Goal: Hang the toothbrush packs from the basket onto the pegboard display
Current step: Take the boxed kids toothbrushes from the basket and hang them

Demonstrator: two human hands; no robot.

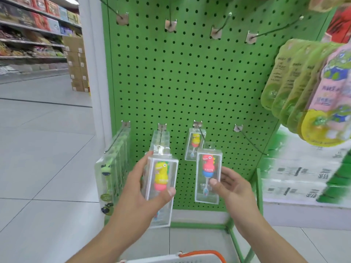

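My left hand [141, 184] grips a clear pack with a yellow dinosaur toothbrush [161, 175], held at the tip of the second lower hook, in front of other packs on it. My right hand [230, 185] pinches a clear pack with a red dinosaur toothbrush [208, 176] whose hang tab sits at the end of the third lower hook [202, 136]. Another yellow pack [194, 146] hangs further back on that hook. A row of green-toothbrush packs [112, 168] fills the leftmost lower hook. The basket's [190, 258] rim with an orange handle shows at the bottom edge.
The green pegboard [190, 82] has bare hooks along the top row and one bare lower hook [250, 139] at the right. Flat green and pink packs [307, 88] hang at the right. A green frame rail [259, 196] stands by my right forearm. Shelves and cartons line the aisle at left.
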